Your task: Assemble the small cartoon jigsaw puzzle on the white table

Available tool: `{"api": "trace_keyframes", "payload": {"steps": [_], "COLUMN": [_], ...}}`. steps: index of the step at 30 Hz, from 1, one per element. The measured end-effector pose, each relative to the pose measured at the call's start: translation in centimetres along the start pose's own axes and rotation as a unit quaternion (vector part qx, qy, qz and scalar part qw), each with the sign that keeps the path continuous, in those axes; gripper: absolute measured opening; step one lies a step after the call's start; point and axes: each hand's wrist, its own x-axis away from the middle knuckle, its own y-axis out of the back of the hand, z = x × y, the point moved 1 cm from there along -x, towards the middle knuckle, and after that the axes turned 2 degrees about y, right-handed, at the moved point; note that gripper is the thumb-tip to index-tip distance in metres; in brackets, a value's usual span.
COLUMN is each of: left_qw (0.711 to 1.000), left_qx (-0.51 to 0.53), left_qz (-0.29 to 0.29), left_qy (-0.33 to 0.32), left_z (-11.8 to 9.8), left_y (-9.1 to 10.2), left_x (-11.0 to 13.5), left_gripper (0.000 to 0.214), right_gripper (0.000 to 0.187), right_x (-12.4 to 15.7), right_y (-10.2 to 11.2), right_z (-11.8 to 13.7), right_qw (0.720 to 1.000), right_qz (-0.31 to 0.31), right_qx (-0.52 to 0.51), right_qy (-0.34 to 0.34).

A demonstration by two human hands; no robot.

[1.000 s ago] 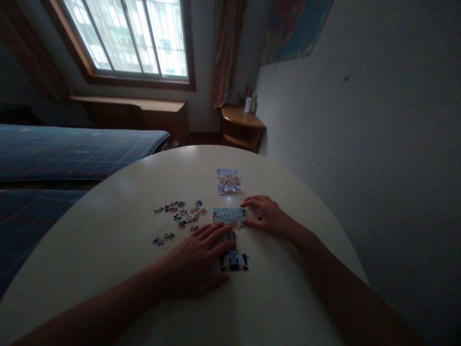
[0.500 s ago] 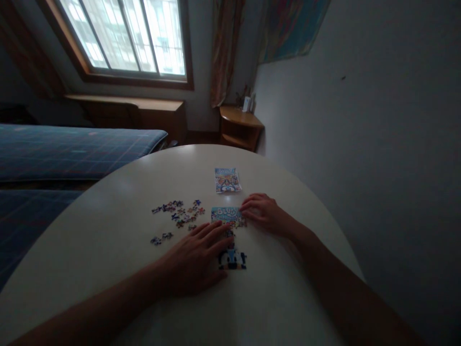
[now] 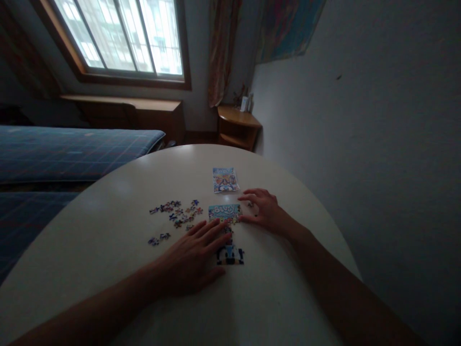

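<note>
A partly joined jigsaw puzzle (image 3: 230,256) lies on the white table, its upper strip showing "Bluey" lettering and its lower part a dark-and-blue face. My left hand (image 3: 196,257) rests flat with fingers spread, covering the puzzle's left and middle. At the upper right corner, my right hand (image 3: 262,210) has its thumb and fingers apart. A small puzzle piece (image 3: 250,204) shows in the gap between them, on the table as far as I can see. Loose puzzle pieces (image 3: 185,218) are scattered left of the puzzle. Beyond it lies a picture sheet (image 3: 225,180) with similar artwork.
The round white table (image 3: 122,202) has its curved edge toward the window. A bed with a plaid mattress (image 3: 72,149) stands at the left. A wooden corner shelf (image 3: 237,115) is behind the table, and a wall (image 3: 378,158) runs along the right.
My right hand has lifted its fingers off the puzzle's upper right corner and opened, revealing a small piece. My left hand stays flat on the puzzle. The view shifts slightly.
</note>
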Motion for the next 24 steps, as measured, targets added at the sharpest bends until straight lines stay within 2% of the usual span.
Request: {"api": "trace_keyframes", "payload": {"steps": [4,10,15,21,24], "left_qw": [1.0,1.0,1.0,1.0,0.999], "left_qx": [0.001,0.016,0.012,0.016,0.015], "left_qz": [-0.007,-0.01,-0.007,-0.008,-0.028], "left_qy": [-0.003,-0.025,-0.019,-0.019,-0.02], "left_z": [0.2,0.2,0.2,0.1,-0.1], "left_y": [-0.1,0.0,0.0,-0.1,-0.1], "left_x": [0.1,0.2,0.3,0.3,0.3], "left_gripper": [0.071,0.067,0.068,0.071,0.069], "right_gripper": [0.034,0.032,0.019,0.023,0.02], "right_x": [0.2,0.5,0.3,0.1,-0.2], "right_y": [1.1,1.5,1.6,1.1,0.6], "right_z": [-1.6,-4.0,-3.9,-3.9,-3.9], "right_qw": [0.999,0.999,0.997,0.998,0.999], "right_qz": [-0.029,0.025,0.047,0.021,0.012], "right_qx": [-0.018,-0.04,-0.066,-0.061,-0.051], "right_qy": [0.004,0.022,0.016,0.008,0.009]}}
